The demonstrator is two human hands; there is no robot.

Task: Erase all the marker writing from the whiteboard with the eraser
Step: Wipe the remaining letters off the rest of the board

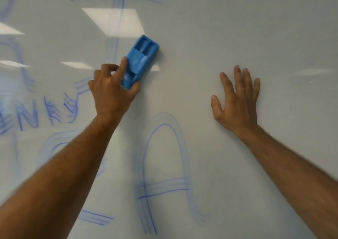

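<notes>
My two forearms fill the near edge of the view, reaching up and forward to the whiteboard (237, 28). Between them, below both hands, sits the large letter A (162, 165) in blue marker, its lines doubled and blurred, so I cannot tell whether that is smearing or camera motion. Under my left forearm there are short strokes (97, 217) and a rounded letter partly hidden by the arm.

My left hand (111, 92) grips the eraser (140, 61): fingers and thumb curl round its lower end, and the index finger lies along its side. The eraser is tilted, upper end up and to the right, and seems to lie against the board just above the left hand. My right hand (237, 100) is released, fingers straight and spread, palm flat on bare board well to the right of the eraser.

Left of the left hand lies a row of smaller scrawl (45, 110), and beyond the eraser a tall T (117, 10) runs to the top of the view, faint and streaked.

I judge the risks to be these: my grip is only on the eraser's tail, so a hard sweep could twist it off flat and leave streaks; my left forearm crosses wet-looking writing and could smear it; and the writing hidden beneath that arm may get missed.
</notes>
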